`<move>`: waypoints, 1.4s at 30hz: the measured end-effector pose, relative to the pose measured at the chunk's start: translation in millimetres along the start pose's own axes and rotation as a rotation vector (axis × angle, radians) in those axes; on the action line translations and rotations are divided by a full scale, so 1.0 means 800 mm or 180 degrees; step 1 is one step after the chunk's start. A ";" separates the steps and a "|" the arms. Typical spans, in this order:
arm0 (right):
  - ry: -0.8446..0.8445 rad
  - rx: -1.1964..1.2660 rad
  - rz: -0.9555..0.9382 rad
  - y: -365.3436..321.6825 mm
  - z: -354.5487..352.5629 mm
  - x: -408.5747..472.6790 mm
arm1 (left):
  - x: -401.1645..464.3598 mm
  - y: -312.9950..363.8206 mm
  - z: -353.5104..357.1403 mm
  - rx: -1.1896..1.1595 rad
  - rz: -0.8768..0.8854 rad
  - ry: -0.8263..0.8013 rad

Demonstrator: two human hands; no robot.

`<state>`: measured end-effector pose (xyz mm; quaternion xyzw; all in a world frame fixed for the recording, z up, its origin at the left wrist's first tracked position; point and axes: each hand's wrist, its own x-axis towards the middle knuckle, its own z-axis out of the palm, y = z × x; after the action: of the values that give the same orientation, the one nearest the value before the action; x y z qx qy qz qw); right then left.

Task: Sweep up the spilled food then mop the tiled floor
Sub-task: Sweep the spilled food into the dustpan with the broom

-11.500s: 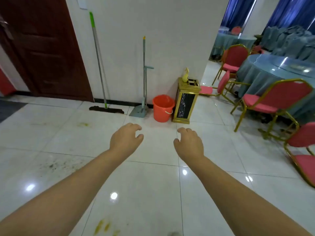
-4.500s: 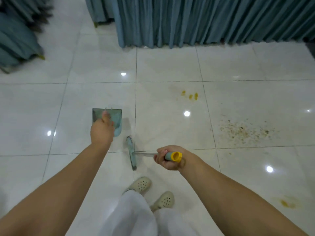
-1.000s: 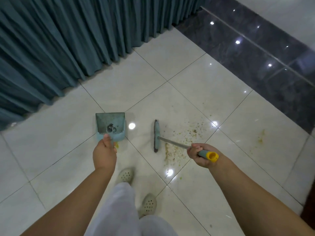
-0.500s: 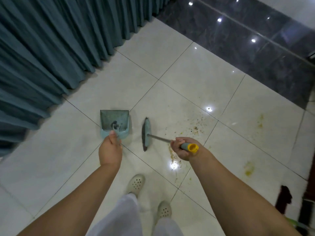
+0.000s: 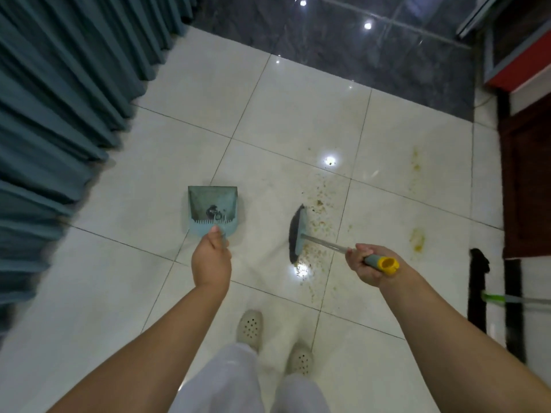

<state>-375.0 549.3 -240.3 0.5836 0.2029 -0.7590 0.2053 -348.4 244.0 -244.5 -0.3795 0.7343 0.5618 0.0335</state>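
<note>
the left hand is closed round the dustpan handle, pan on the floor ahead of it. the right hand grips the broom by its yellow-tipped handle; the broom head rests on the tile, crumbs scattered just right of it. yellow stains lie further right, near the mop. curtain borders the left; bare tile lies between pan and broom.
</note>
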 end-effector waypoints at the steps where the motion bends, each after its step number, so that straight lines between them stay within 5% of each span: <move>1: -0.0066 0.0091 0.0075 0.001 -0.007 -0.005 | -0.003 0.003 0.004 0.0003 0.0021 -0.0072; 17: -0.0287 -0.0120 0.0381 0.066 -0.149 -0.067 | -0.103 -0.006 0.069 0.0603 0.0413 -0.0703; 29: -0.0246 0.1383 -0.0235 0.090 -0.384 -0.155 | -0.242 -0.021 0.120 0.1399 0.1078 -0.1375; 42: 0.0587 0.2302 -0.0819 0.100 -0.539 -0.167 | -0.314 -0.032 0.199 0.1809 0.1538 -0.2126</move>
<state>46.1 728.6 -217.8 0.6538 0.0116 -0.7454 -0.1295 -214.5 507.9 -203.9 0.0262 0.8744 0.4220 0.2378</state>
